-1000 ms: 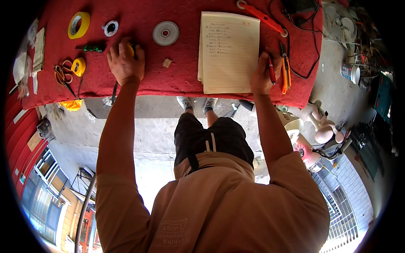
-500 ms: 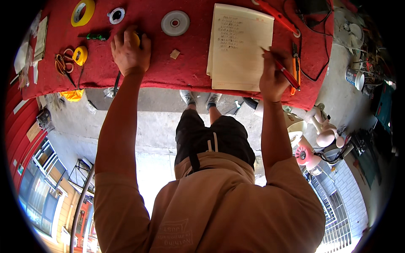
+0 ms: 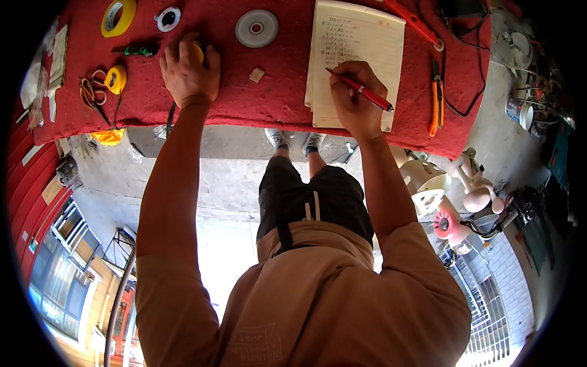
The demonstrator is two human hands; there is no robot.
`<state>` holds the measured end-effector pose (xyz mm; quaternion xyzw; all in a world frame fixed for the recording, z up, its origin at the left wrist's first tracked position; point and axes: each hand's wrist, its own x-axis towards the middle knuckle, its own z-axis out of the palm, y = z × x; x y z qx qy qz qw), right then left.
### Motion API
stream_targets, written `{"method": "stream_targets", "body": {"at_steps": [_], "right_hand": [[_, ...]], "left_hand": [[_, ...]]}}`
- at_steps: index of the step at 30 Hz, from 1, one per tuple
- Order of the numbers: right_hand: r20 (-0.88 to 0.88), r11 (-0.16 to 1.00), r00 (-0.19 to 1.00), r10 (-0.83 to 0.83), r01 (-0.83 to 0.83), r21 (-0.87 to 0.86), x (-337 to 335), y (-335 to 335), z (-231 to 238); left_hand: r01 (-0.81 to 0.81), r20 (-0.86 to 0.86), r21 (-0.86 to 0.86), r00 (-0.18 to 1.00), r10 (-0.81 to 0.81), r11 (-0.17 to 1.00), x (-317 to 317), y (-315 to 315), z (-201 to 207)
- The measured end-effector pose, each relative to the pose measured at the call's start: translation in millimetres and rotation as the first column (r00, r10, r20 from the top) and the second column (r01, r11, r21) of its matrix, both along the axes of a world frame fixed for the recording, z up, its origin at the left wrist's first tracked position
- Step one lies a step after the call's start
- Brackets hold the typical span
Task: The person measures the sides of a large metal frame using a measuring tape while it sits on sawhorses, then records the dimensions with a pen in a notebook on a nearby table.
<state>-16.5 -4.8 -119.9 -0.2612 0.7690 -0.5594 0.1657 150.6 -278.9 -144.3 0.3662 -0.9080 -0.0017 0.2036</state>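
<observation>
My right hand rests on the lower part of an open lined notebook, fingers closed round a red pen. The pen's tip points to the upper left, at the lowest line of handwriting. Over on the left, my left hand is curled over a yellow tape measure. Only its yellow side shows between thumb and fingers; a black strap hangs near that wrist, over the table edge. Closest to this hand are a green screwdriver and a small white roll with a dark centre.
The red cloth-covered table also bears yellow tape, another tape measure, scissors, a grey disc, a small tan square, an orange utility knife and a red tool near a black cable.
My right hand has moved left with the pen, from the notebook's right edge onto the page. My left hand stays in place. The view has shifted slightly.
</observation>
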Motion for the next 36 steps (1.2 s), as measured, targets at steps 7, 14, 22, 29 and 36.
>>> {"method": "stream_targets", "body": {"at_steps": [7, 14, 22, 29, 36], "right_hand": [[0.014, 0.999, 0.999, -0.043, 0.043, -0.012, 4, 0, -5], [-0.032, 0.998, 0.998, -0.052, 0.05, -0.034, 5, -2, -23], [-0.132, 0.998, 0.99, -0.056, 0.055, -0.009, 5, -6, -23], [-0.167, 0.999, 0.985, -0.041, 0.044, 0.015, 3, -7, -19], [-0.155, 0.998, 0.986, -0.058, 0.063, 0.031, 4, -7, -19]], "left_hand": [[-0.023, 0.018, 0.005, 1.0, 0.023, 1.0, -1, 2, 2], [-0.014, 0.016, -0.002, 1.0, 0.014, 1.0, 1, 1, -2], [-0.003, -0.007, 0.001, 1.0, 0.003, 1.0, 0, 0, 0], [-0.01, 0.004, 0.004, 1.0, 0.01, 1.0, 0, 0, -1], [0.009, -0.016, -0.013, 1.0, -0.009, 1.0, 1, -4, -3]]}}
